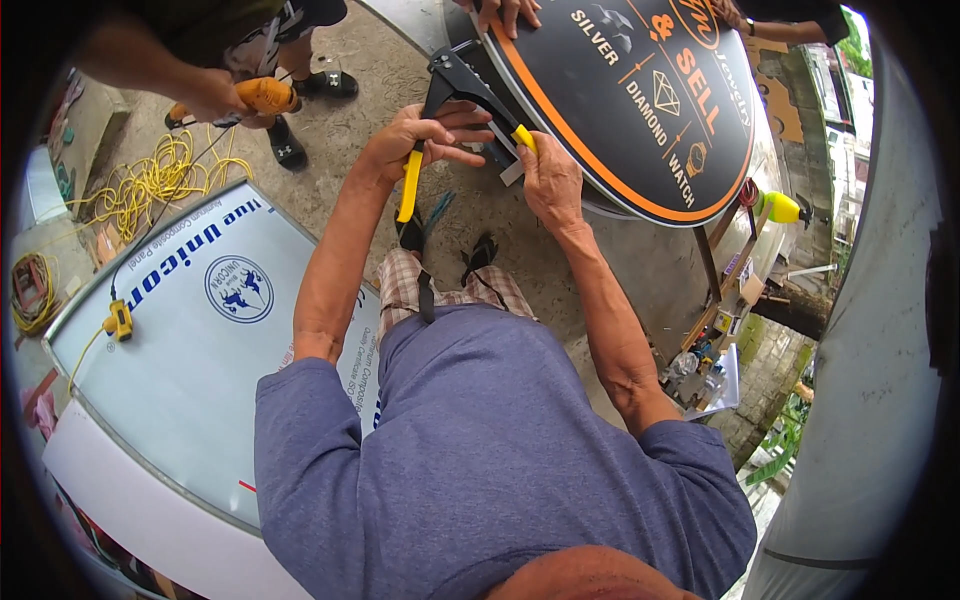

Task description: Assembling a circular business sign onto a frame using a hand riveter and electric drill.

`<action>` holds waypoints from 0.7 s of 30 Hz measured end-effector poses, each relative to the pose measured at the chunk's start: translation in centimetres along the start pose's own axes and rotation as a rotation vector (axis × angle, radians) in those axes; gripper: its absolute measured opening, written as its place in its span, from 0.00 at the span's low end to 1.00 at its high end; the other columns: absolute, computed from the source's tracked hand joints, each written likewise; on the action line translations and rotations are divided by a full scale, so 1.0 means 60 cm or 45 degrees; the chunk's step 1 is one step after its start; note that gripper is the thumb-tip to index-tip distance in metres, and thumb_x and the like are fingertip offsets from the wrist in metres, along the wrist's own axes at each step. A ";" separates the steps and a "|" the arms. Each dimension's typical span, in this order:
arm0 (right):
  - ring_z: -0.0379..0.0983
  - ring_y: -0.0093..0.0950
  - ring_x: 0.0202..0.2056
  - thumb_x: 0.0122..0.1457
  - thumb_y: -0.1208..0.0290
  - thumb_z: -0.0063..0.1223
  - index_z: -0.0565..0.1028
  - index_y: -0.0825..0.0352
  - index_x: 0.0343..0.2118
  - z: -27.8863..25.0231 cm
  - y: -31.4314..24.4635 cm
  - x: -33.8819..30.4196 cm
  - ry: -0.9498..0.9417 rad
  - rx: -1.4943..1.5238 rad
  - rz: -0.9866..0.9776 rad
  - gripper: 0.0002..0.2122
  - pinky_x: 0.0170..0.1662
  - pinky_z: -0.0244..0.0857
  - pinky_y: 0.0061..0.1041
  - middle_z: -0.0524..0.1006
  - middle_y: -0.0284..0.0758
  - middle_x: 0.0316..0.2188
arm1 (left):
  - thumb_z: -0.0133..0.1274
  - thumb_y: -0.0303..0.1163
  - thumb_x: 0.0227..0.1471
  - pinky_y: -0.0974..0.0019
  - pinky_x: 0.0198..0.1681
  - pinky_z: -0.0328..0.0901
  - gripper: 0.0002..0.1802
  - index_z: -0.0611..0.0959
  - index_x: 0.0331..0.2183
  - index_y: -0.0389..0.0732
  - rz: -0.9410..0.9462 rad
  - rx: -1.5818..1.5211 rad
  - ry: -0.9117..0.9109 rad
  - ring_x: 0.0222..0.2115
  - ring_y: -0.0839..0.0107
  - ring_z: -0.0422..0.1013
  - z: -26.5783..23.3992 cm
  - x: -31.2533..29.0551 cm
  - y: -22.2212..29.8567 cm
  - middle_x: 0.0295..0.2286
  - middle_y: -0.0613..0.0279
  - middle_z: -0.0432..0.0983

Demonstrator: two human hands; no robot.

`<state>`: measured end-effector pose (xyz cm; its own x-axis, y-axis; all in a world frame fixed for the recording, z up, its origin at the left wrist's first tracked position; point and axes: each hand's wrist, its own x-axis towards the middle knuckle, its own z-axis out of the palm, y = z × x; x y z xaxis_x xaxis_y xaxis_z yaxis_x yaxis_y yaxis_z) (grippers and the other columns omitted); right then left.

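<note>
The left hand [420, 140] was wrapped tight round one long yellow-sleeved handle of a black two-handled riveting tool [455, 95], fingers curled shut over it. The right hand [550, 180] was closed on the tool's other yellow grip, pressed just beside the rim of the big oval black sign panel with orange border [640, 110]. The tool's black head sat against that rim, above a small grey metal bracket [512, 172] that poked out between the two hands.

Beyond them, another person's hand [505, 12] steadied the top of the sign, and a second bystander at the upper left held an orange power drill [262, 96] over the concrete floor [350, 80], near a tangle of yellow extension cord [165, 180]. A large white rounded composite panel [170, 380] lay flat on the left.

To my eye the risk was the head slipping off the rim as the handles squeezed together; with the right fingers so close to the bracket, a skid could pinch them or scar the sign's face.
</note>
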<state>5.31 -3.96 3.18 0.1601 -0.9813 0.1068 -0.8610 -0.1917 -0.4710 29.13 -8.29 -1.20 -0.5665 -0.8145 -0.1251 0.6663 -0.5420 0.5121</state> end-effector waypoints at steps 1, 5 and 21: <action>0.77 0.40 0.31 0.66 0.66 0.50 0.74 0.70 0.43 -0.003 0.002 0.001 -0.002 -0.006 -0.007 0.11 0.35 0.68 0.37 0.77 0.43 0.31 | 0.46 0.16 0.40 0.34 0.50 0.72 0.37 0.66 0.56 0.19 -0.006 0.007 -0.017 0.55 0.32 0.66 -0.001 0.000 0.000 0.53 0.29 0.68; 0.77 0.40 0.31 0.66 0.66 0.51 0.74 0.70 0.43 0.002 0.004 0.000 -0.001 0.042 -0.005 0.11 0.36 0.68 0.38 0.77 0.43 0.31 | 0.46 0.16 0.40 0.36 0.51 0.71 0.37 0.65 0.57 0.19 -0.024 0.037 -0.047 0.55 0.33 0.66 -0.004 0.001 0.005 0.54 0.29 0.67; 0.61 0.44 0.51 0.38 0.23 0.58 0.46 0.84 0.65 0.012 -0.124 -0.032 -0.259 -0.339 0.143 0.68 0.56 0.54 0.47 0.64 0.51 0.49 | 0.57 0.40 0.60 0.52 0.52 0.70 0.22 0.76 0.46 0.31 0.186 -0.438 0.220 0.42 0.59 0.75 0.035 0.055 -0.061 0.38 0.52 0.77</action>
<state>11.78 -0.67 5.87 0.1270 -0.9844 -0.1216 -0.9700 -0.0977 -0.2224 23.77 -8.57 -1.71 -0.3835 -0.8950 -0.2278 0.8737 -0.4316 0.2246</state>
